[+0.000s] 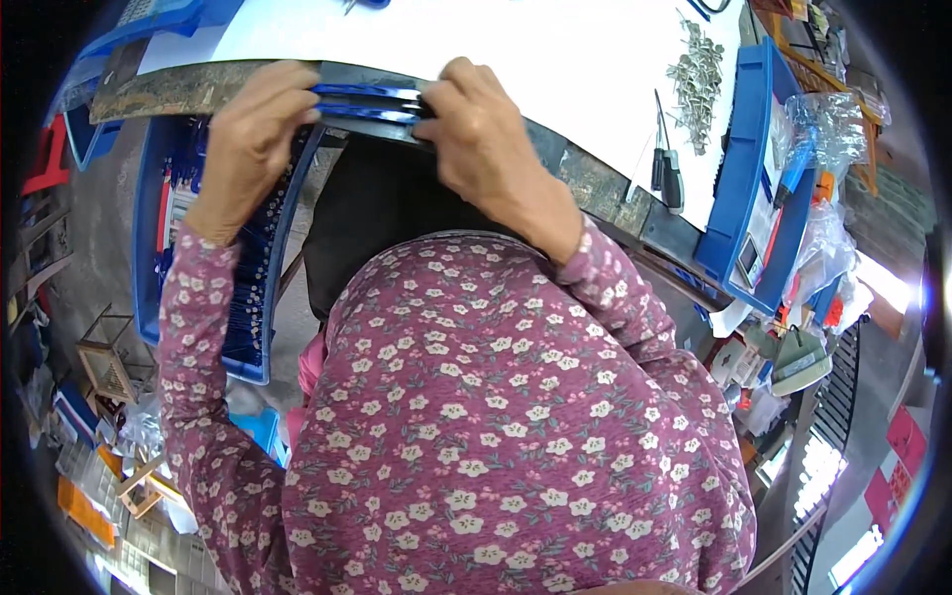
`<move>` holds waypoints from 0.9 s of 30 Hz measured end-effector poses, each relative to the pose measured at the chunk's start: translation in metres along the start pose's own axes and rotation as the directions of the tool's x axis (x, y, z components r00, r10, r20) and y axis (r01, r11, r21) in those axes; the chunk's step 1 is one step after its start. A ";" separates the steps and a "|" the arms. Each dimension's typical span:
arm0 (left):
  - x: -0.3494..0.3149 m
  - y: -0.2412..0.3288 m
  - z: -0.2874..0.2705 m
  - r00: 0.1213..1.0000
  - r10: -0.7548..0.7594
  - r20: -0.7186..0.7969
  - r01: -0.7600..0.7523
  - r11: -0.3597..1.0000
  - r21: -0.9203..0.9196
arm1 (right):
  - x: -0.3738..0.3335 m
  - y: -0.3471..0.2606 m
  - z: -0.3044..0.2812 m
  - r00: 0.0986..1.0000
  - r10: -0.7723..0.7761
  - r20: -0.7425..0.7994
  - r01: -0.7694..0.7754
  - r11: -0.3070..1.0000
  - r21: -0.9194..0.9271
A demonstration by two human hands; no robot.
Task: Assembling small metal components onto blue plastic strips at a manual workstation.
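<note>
My left hand (253, 134) and my right hand (486, 139) both grip a small bundle of thin blue sticks (367, 102), one hand at each end. The bundle lies level along the near edge of the white table (476, 40). My fingers curl over the sticks and hide their ends. My sleeves are purple with a white flower print.
A blue tray (169, 238) full of blue sticks sits at my left, below table height. On the table lie a pile of small metal parts (697, 79) and a screwdriver (670, 174). Blue bins (749, 159) with bags and clutter stand at the right.
</note>
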State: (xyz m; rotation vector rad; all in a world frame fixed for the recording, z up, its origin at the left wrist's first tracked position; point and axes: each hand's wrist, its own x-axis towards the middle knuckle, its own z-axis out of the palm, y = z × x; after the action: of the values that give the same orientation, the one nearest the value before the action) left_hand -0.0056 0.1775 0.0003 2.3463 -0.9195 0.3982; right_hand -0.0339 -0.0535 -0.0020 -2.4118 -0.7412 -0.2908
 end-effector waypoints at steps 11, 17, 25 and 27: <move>0.016 0.024 0.035 0.992 0.126 -0.002 -0.125 0.986 -0.108 | -0.037 0.005 -0.035 0.986 0.164 -0.002 -0.164 0.985 0.048; -0.016 -0.010 -0.020 0.996 -0.082 -0.021 0.081 0.996 -0.037 | 0.023 -0.005 0.019 0.996 -0.060 -0.072 0.069 0.989 0.129; 0.010 0.018 0.021 0.993 0.118 -0.020 -0.117 0.993 0.019 | -0.020 0.010 -0.016 0.999 0.033 -0.035 -0.034 0.999 -0.014; 0.024 0.033 0.046 0.987 0.161 -0.013 -0.161 0.986 -0.039 | -0.041 0.012 -0.036 0.991 0.119 -0.058 -0.120 0.992 -0.023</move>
State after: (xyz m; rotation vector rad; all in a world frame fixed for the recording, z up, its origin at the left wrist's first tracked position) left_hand -0.0082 0.1169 -0.0111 2.2399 -1.1066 0.4507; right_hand -0.0619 -0.1009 0.0058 -2.4505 -0.5683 -0.3210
